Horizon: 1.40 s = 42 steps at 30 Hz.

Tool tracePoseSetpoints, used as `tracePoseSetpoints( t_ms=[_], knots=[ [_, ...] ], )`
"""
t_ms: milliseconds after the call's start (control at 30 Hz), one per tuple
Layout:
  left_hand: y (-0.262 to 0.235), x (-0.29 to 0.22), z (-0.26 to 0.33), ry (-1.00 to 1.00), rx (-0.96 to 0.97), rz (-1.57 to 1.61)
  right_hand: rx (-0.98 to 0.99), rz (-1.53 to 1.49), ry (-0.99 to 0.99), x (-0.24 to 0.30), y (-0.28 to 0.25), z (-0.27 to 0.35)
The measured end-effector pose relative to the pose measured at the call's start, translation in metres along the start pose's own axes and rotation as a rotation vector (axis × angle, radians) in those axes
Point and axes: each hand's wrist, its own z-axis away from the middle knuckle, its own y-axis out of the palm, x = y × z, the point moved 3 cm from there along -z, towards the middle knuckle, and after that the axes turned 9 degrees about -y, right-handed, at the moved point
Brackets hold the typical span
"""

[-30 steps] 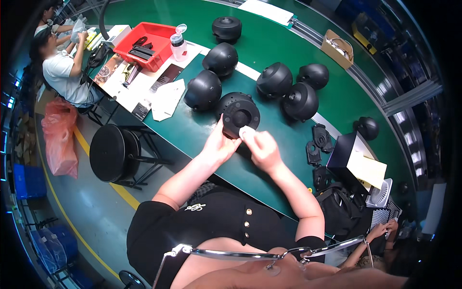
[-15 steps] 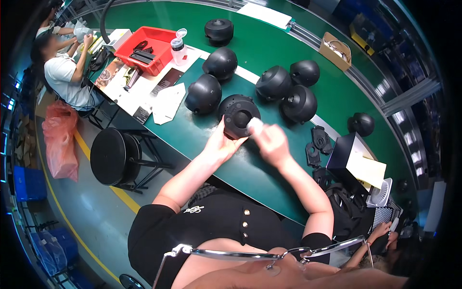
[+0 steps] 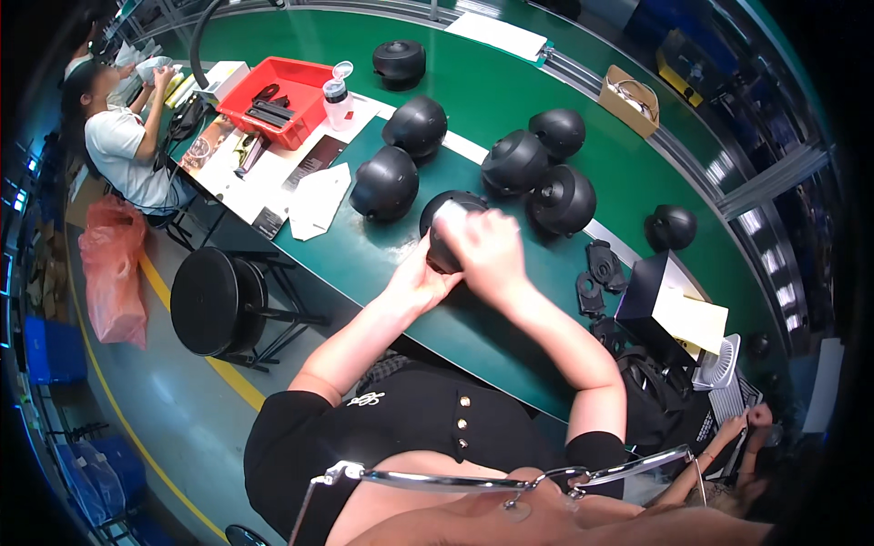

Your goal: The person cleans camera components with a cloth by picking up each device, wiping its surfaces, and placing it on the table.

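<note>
On the near side of the green table, my left hand (image 3: 421, 278) is closed round the lower left of a black ball-shaped housing (image 3: 441, 253), keeping it tilted up. My right hand (image 3: 492, 255) is over its face, fingers bent round a small white wad (image 3: 450, 218) that looks like a cloth or tissue, smeared by motion. The wad and hand hide most of the housing's front. Similar black housings stand just beyond: one at the left (image 3: 384, 184), one behind it (image 3: 415, 126), and a pair to the right (image 3: 563, 198).
A red bin (image 3: 305, 82) with black parts and a clear bottle (image 3: 338, 105) stand at the left. Flat black parts (image 3: 591, 293) and an open box (image 3: 646, 291) lie to the right. A black stool (image 3: 214, 300) is left of the table. Co-workers sit at both sides.
My right hand and the white wad have moved left and up across the housing, covering its round opening. The housings on the far green strip have shifted slightly left.
</note>
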Motion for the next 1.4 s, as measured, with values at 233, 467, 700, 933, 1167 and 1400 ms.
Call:
tracePoseSetpoints(
  t_ms=[233,467,700,933,1167,1400],
  knots=[
    [-0.008,-0.001,-0.005,-0.094,0.046,0.041,0.075,0.081,0.114,-0.005,-0.005,0.004],
    [-0.021,-0.004,0.005,0.128,-0.02,-0.476,0.121,0.009,0.299,-0.035,-0.036,0.056],
    [-0.006,0.007,0.036,1.255,-0.047,-1.794,-0.123,-0.758,0.797,-0.052,-0.06,0.117],
    [0.001,0.033,0.024,1.422,0.224,-1.799,-0.607,-0.46,0.804,-0.021,-0.053,0.121],
    [-0.004,0.038,0.022,1.575,0.437,-1.796,-0.23,-0.137,0.349,0.016,-0.042,0.088],
    [-0.03,0.039,0.024,1.587,0.583,-1.798,0.194,-0.691,0.773,-0.068,0.023,0.176]
  ],
)
